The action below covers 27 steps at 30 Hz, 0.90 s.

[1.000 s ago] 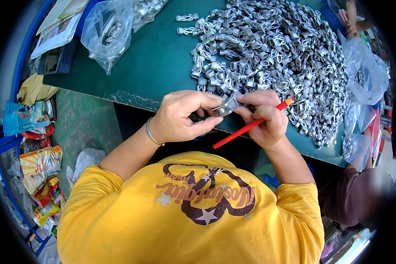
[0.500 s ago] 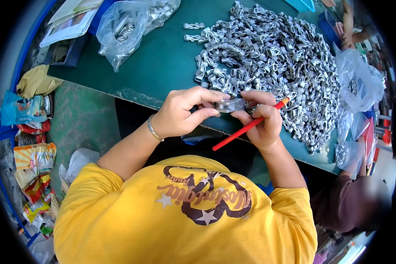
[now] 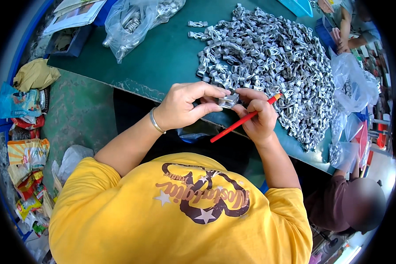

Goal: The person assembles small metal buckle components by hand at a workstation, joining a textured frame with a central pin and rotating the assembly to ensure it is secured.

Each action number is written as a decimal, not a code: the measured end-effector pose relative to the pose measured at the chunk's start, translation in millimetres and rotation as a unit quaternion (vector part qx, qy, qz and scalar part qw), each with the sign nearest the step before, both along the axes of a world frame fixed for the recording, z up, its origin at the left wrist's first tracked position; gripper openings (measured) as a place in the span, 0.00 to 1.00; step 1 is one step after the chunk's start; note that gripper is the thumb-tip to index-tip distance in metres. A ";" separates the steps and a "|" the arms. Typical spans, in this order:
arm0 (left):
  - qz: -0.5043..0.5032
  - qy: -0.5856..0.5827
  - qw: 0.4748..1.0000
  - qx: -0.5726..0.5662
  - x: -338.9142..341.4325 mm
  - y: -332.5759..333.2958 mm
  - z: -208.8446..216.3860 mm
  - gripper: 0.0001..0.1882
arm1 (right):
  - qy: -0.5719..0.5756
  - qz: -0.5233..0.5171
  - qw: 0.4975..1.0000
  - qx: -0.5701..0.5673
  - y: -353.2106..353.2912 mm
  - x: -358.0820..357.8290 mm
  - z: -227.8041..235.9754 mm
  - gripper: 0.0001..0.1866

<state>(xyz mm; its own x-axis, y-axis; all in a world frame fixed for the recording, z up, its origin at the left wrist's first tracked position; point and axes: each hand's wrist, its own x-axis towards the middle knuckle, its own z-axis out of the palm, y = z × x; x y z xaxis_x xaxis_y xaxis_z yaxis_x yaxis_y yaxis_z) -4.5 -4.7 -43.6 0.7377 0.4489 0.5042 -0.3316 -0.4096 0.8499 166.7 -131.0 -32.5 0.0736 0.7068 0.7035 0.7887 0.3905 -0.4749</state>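
Observation:
A small shiny silver metal fitting point(image 3: 228, 101) is held up between my two hands, just over the table's near edge. My left hand point(image 3: 183, 104) pinches one end with thumb and fingers. On the other end, the fingers of my right hand point(image 3: 260, 118) close around it, partly hiding it. A red pencil point(image 3: 231, 127) is also tucked in my right hand, slanting from lower left to upper right. Beyond my hands spreads a large heap of silver looped metal fittings point(image 3: 268, 66) on the green table point(image 3: 163, 57).
Clear plastic bags point(image 3: 130, 28) with metal parts lie at the far left, beside a dark blue bin point(image 3: 70, 42). Another clear bag point(image 3: 356, 83) borders the heap on the right. Co-workers sit on the right, one in a dark top point(image 3: 332, 204). Snack packets point(image 3: 28, 156) line the left.
The fitting has been turned between my fingers and now looks shorter and more end-on. My hands have drawn slightly closer together, and the pencil has swung a little with my right hand.

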 end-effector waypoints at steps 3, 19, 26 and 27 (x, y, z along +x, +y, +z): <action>0.003 0.003 1.000 -0.004 0.3 -0.9 0.4 0.14 | -0.002 0.007 1.000 -0.002 0.3 0.9 -1.0 0.22; 0.024 0.001 0.998 0.050 1.3 -2.3 4.1 0.15 | -0.024 0.024 0.999 -0.021 0.6 -1.3 3.6 0.18; 0.026 -0.018 0.998 0.061 1.2 -0.8 5.6 0.13 | -0.021 0.056 0.998 -0.032 2.7 0.1 3.6 0.17; 0.025 -0.017 0.998 0.059 1.6 -0.8 5.2 0.13 | -0.024 0.059 0.997 -0.033 2.7 0.8 3.1 0.17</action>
